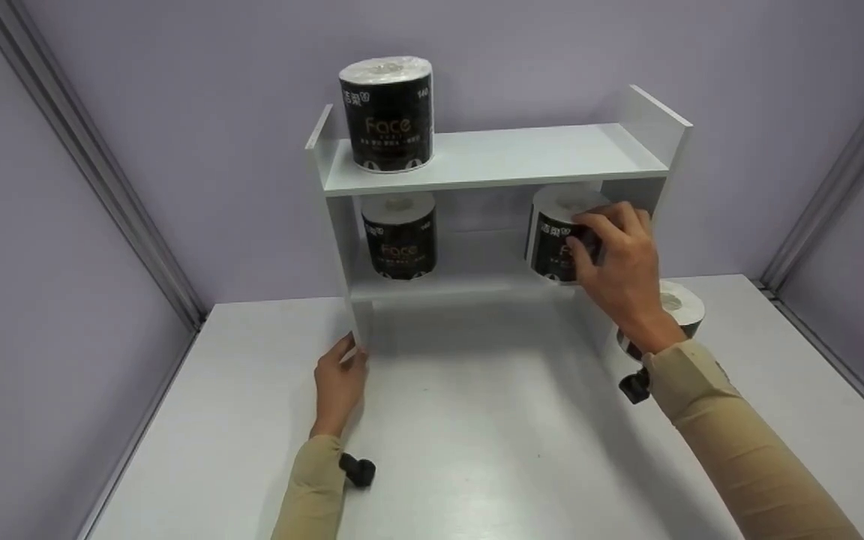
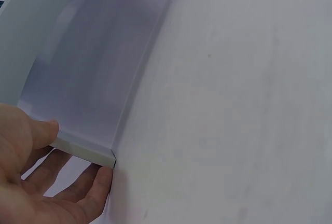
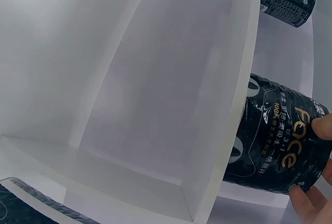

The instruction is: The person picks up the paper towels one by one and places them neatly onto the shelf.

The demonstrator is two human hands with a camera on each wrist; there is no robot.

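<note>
My right hand holds a black-and-white wrapped toilet paper roll at the right end of the shelf unit's middle board. In the right wrist view, the thumb lies on the front of this roll and fingers reach round its upper part. The roll stands upright, its base at the board's front edge. Low on the unit's left side panel, my left hand grips the front edge. The left wrist view shows the thumb on one face of that panel and fingers on the other.
A second roll stands at the middle board's left end, and another on the top board above it. One more roll sits on the white table right of the unit, partly hidden by my right wrist.
</note>
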